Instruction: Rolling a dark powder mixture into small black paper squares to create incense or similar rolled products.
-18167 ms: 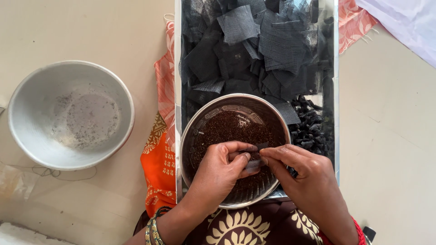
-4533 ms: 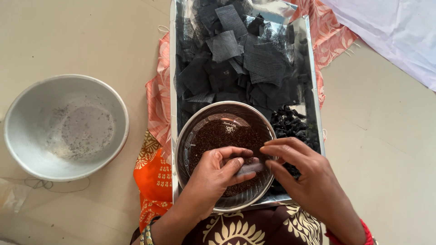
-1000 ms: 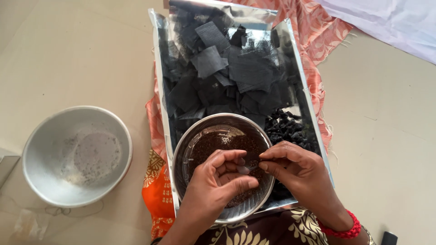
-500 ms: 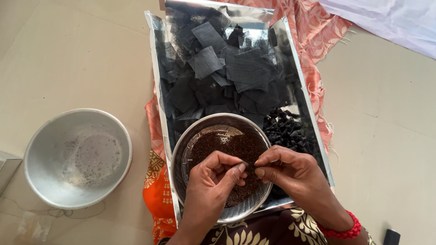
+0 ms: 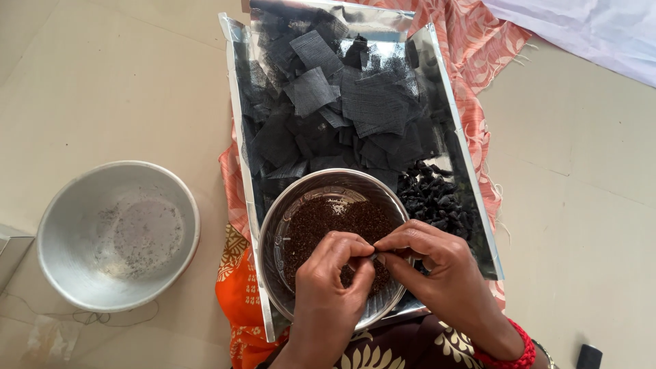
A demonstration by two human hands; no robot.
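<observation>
While both hands meet over the steel bowl of dark granules, left hand and right hand fingers pinch one small dark piece shut, so spills land back inside.

The 2 bowls, one holding coarse brown granules, one dusty, are dull brushed metal. Matt black mesh cloth squares lie on a glossy foil-lined tray.
</observation>
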